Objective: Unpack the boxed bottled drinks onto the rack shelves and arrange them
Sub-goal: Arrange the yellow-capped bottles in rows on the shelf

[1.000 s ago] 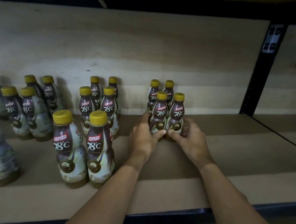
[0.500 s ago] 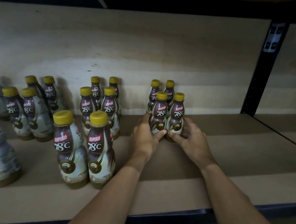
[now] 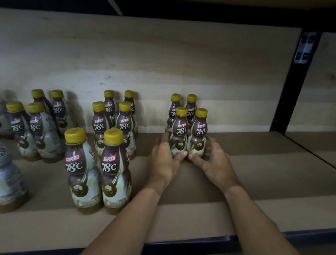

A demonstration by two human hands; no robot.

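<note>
Several brown bottled drinks with yellow caps stand on the wooden rack shelf (image 3: pixel 263 181) in small clusters. A cluster of four stands right of centre near the back wall. My left hand (image 3: pixel 163 159) grips the base of its front-left bottle (image 3: pixel 179 132). My right hand (image 3: pixel 215 164) grips the base of the front-right bottle (image 3: pixel 198 132). The thumbs of both hands nearly meet in front of the two bottles. Two rear bottles (image 3: pixel 190 106) stand just behind.
Another cluster (image 3: pixel 123 120) stands left of my hands, with a nearer pair (image 3: pixel 96 171) in front and more bottles (image 3: pixel 30 126) further left. A dark upright post (image 3: pixel 293 85) divides the shelf from the bay on the right. The shelf's dark front rail (image 3: pixel 188 246) runs below my forearms.
Both hands stay on the front pair of bottles with almost no movement; the view has shifted slightly.
</note>
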